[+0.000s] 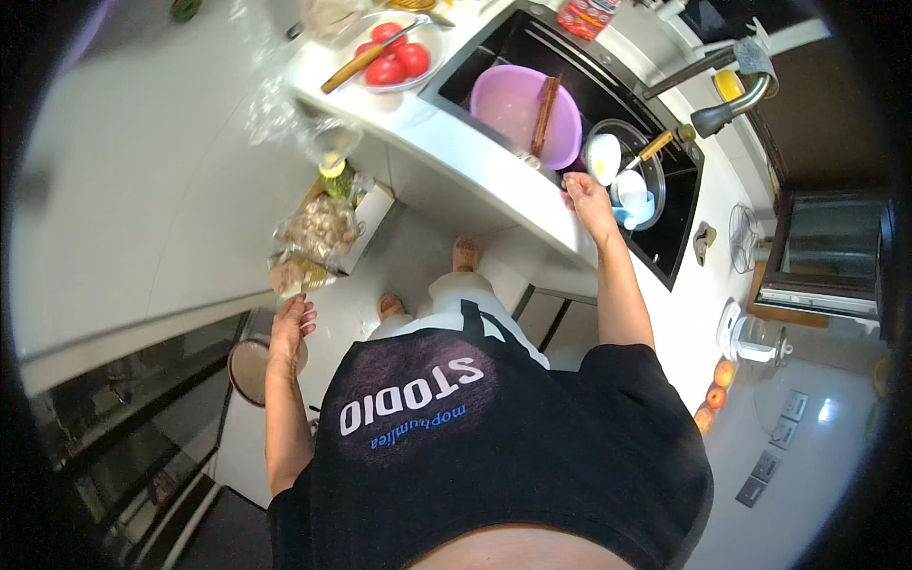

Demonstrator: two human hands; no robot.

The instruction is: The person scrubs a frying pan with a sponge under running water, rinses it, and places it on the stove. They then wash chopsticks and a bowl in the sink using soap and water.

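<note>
- We find the right hand (589, 204) lying flat, fingers (574, 184) loosely together on the counter edge (494, 171), holding nothing.
- The purple basin (513, 109) lies just beyond those fingertips, up in the sink (679, 180); a brown stick (545, 114) crosses it, running away from us.
- The left hand (290, 328) hangs with fingers curled and empty, just below the plastic bags (313, 237), well apart from the basin.

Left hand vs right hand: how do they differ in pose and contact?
The left hand hangs low beside the body, fingers loosely curled, above a round dish near the floor. The right hand reaches up and rests on the white counter edge by the black sink, fingers spread. Both are bare and hold nothing visible.
</note>
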